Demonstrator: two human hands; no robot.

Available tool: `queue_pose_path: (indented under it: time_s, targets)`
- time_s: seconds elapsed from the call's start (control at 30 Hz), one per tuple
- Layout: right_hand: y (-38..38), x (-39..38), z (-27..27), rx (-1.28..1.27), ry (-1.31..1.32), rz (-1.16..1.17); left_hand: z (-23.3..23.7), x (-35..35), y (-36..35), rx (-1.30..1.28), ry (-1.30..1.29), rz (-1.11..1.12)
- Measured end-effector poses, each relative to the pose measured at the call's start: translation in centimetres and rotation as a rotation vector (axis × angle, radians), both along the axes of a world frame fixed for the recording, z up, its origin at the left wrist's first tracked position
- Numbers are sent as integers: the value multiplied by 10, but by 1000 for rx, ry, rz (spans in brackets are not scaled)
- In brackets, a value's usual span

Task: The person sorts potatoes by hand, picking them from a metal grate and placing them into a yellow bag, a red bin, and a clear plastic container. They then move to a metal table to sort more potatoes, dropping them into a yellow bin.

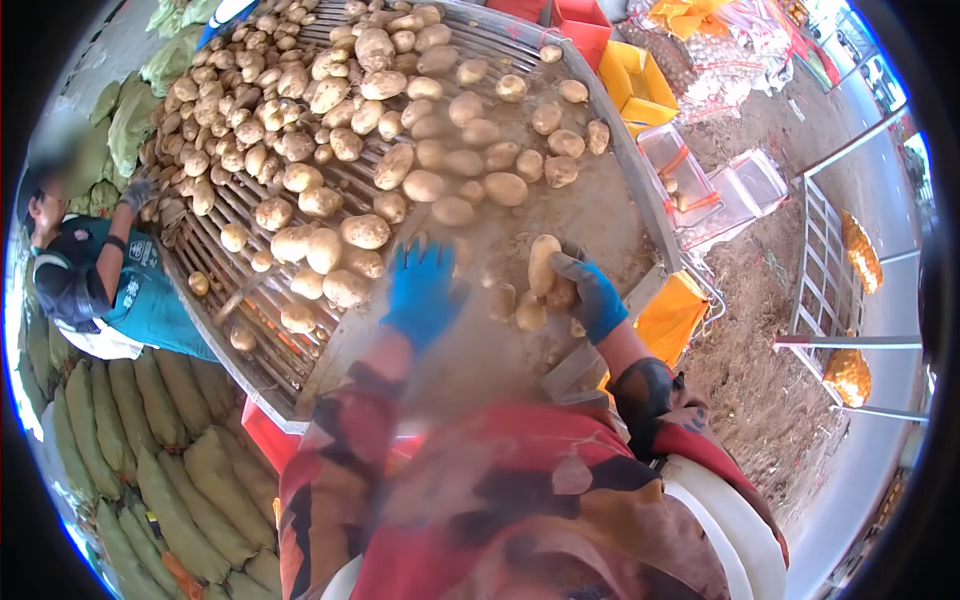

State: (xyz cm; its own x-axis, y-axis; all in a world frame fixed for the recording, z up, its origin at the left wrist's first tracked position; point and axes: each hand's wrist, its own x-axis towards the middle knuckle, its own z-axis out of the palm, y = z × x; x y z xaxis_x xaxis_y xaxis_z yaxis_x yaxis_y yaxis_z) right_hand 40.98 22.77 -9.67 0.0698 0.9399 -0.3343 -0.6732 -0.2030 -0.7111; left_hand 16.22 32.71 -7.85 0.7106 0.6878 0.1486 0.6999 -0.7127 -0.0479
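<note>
My left hand (422, 292), in a blue glove, is spread flat over the metal sorting table, a little blurred, with nothing visible in its grasp. Just left of it lie loose potatoes, among them a large potato (346, 289). My right hand (592, 297), gloved in blue and grey, grips a long potato (543, 264) between thumb and fingers above the right side of the table. Below that hand are more potatoes (530, 312), partly covered by it. Beyond both hands, potatoes (452, 190) lie scattered on the dusty plate.
A slatted grate (240, 285) heaped with potatoes fills the table's left and far side. A co-worker (110, 265) stands at the left edge, a gloved hand by the heap. Full green sacks (165, 420) lie below. Yellow crates (637, 88) and clear plastic bins (735, 195) stand at right.
</note>
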Motion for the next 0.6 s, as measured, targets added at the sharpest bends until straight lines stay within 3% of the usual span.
queue_pose_path:
  time_s: [0.03, 0.13, 0.2, 0.23, 0.33, 0.4, 0.5, 0.6]
  targets:
    - [-8, -1, 10, -17, 177, -28, -11, 8, 8, -18, 44, 31]
    - [-20, -2, 0, -98, 241, 14, -24, 23, 18, -97, 131, 95]
    - [-19, -7, 1, -23, 129, 60, -19, 24, 20, -181, 127, 103]
    - [-17, -12, 7, 16, 72, 87, -4, 26, 14, -232, 62, 116]
    - [-15, -31, 44, -50, 235, 44, 26, 23, -15, -392, -205, 130]
    - [-14, -34, 17, -31, 268, 158, 29, 14, -34, -508, -489, 87]
    - [-16, -46, 13, 54, 387, 278, 43, -2, -61, -589, -703, 134]
    - [-22, -56, 31, 112, 389, 287, 50, -22, -79, -1073, -1061, 257]
